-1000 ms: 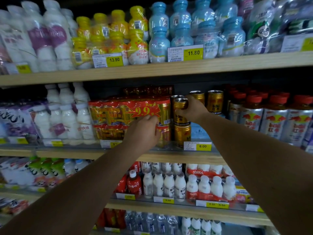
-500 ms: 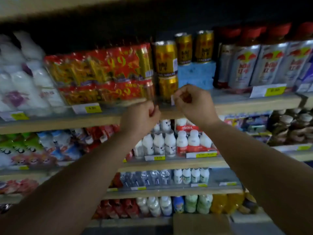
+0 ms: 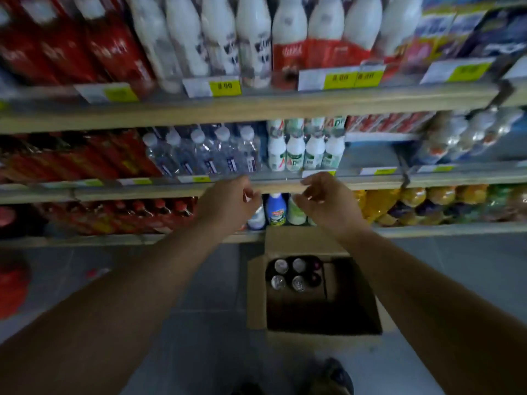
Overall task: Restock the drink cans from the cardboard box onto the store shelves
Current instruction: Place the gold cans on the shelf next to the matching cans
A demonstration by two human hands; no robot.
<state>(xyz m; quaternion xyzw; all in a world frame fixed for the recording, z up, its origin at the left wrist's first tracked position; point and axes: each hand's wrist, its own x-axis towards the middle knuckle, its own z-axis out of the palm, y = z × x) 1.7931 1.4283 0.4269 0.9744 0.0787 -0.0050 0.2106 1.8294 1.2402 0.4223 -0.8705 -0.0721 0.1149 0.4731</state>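
Note:
An open cardboard box (image 3: 258, 297) stands on the grey floor below the shelves. Several drink cans (image 3: 289, 274) stand upright in its far left corner, silver tops showing; the remainder of the box is dark. My left hand (image 3: 228, 199) and my right hand (image 3: 325, 202) hover side by side in front of the lower shelf edge, above the box. Both hold nothing, with fingers loosely curled and apart. The shelf with the gold cans is out of view.
Wooden shelves (image 3: 256, 105) carry white milk bottles (image 3: 251, 38), water bottles (image 3: 205, 152) and small white bottles (image 3: 302, 152). Red packs (image 3: 94, 215) and yellow bottles (image 3: 413, 206) fill the bottom row. A shoe (image 3: 333, 377) shows at the bottom edge.
The view has tipped down from the gold-can shelf to the floor and box. Both hands let go of the stacked cans and dropped, empty, to the lower shelves.

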